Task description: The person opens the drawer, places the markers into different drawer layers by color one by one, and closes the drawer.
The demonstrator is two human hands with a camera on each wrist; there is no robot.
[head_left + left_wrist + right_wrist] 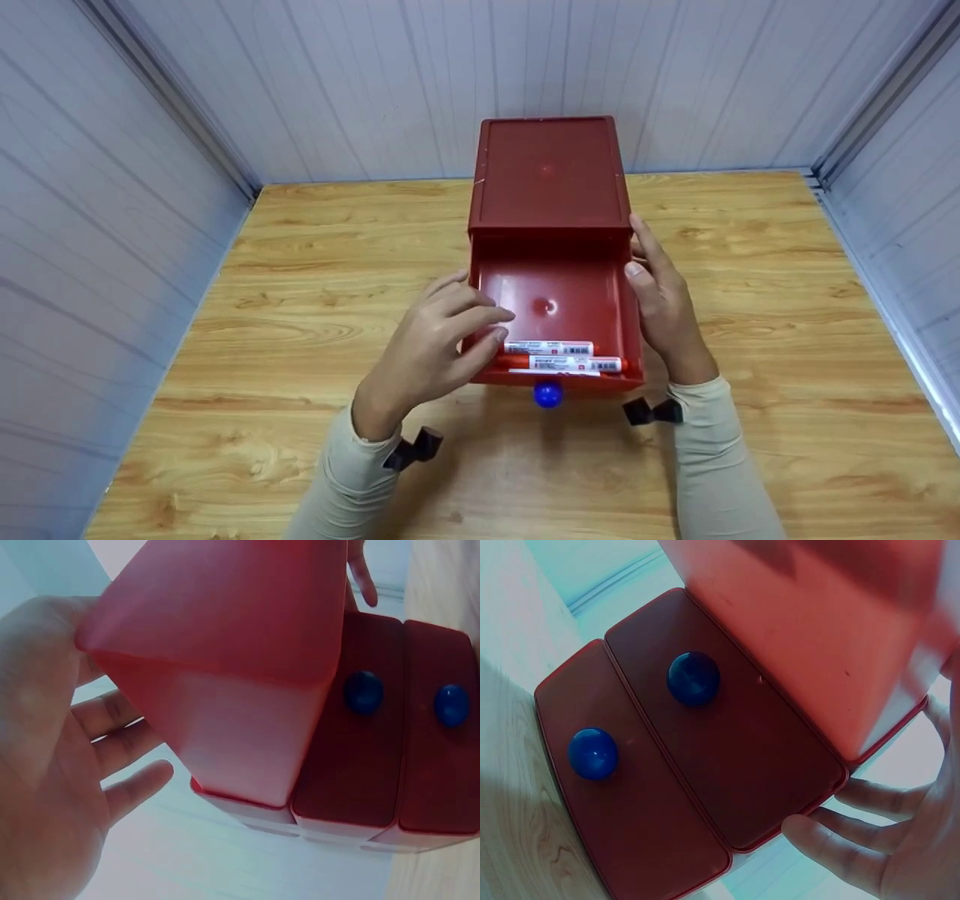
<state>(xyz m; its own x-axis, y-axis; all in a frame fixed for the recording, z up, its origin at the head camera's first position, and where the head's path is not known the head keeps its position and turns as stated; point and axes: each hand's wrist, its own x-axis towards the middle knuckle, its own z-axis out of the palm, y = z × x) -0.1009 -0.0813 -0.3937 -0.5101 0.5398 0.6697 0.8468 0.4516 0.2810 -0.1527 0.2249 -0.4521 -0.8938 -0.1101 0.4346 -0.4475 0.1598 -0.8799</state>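
A red drawer cabinet (551, 172) stands on the table with its top drawer (559, 277) pulled out. In the drawer, along its front wall, lie two orange markers with white labels, a rear marker (551, 348) and a front marker (577, 365). My left hand (427, 349) is at the drawer's left wall, thumb and some fingers reaching over the rim near the markers' left ends; nothing is gripped. On the right side, my right hand (667, 307) has its thumb at the drawer's rim and its straight fingers (840, 851) against the cabinet's side.
A blue knob (548, 394) sits on the open drawer's front. Below it, two closed drawers carry a middle knob (693, 679) and a lower knob (593, 754). Pale panel walls (420, 82) surround the wooden table (322, 300).
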